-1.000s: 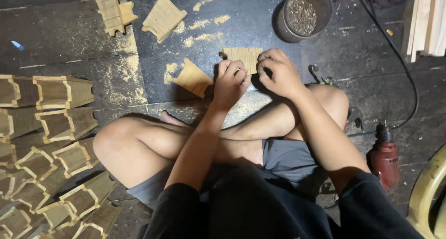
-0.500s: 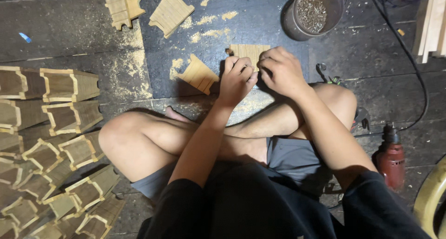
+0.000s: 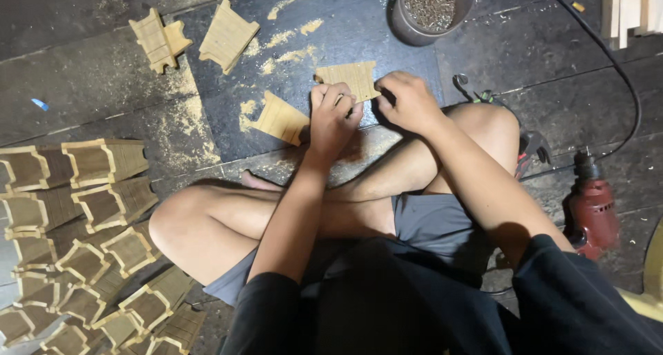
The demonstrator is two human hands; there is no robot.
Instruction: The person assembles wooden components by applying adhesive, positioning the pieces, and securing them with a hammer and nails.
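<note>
Left hand: fingers curled over the lower left edge of the notched wooden piece; what lies under the palm is hidden.
Right hand: fingers bent onto the piece's right edge, tips out of sight, grasp hard to judge.
Notched wooden piece: flat on the dark floor mat, just beyond the crossed legs.
Second piece: beside the left hand, partly covered.
Stacked frames: left, cut off by the edge.
Red drill: right, partly hidden behind the arm.
Pot of screws: cropped at the top.
</note>
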